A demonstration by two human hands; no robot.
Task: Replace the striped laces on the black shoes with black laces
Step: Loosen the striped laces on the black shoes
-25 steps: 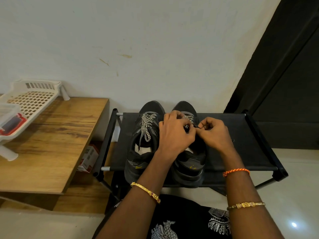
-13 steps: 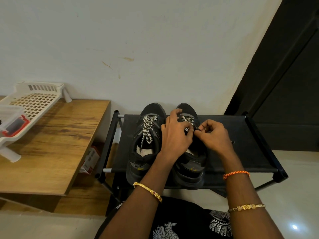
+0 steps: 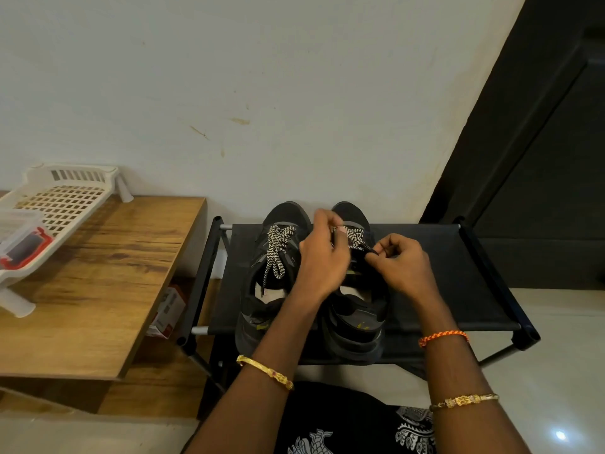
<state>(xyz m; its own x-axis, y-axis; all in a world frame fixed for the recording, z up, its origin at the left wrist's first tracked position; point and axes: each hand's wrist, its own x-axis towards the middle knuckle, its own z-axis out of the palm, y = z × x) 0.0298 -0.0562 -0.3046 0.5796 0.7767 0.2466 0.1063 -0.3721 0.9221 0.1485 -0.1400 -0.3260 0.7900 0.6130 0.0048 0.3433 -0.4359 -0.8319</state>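
Note:
Two black shoes stand side by side on a black shoe rack [image 3: 438, 276], toes toward the wall. The left shoe [image 3: 262, 309] has a black-and-white striped lace [image 3: 276, 253] threaded up its front, loose ends hanging over the tongue. The right shoe [image 3: 357, 326] carries the same kind of striped lace [image 3: 353, 235] near the toe. My left hand [image 3: 322, 257] pinches that lace at the top of the right shoe. My right hand [image 3: 401, 262] pinches the lace's dark tip beside it. Both hands hide the right shoe's middle eyelets. No black laces are in view.
A wooden table [image 3: 88, 283] stands left of the rack with a white plastic basket [image 3: 55, 204] and a clear red-lidded box [image 3: 19, 244] on it. A small white and red carton [image 3: 167, 311] sits under the table. A dark door [image 3: 537, 152] fills the right.
My left hand has risen toward the toe of the right shoe, drawing the striped lace up. My right hand stays at the lace tip. The left shoe has not moved.

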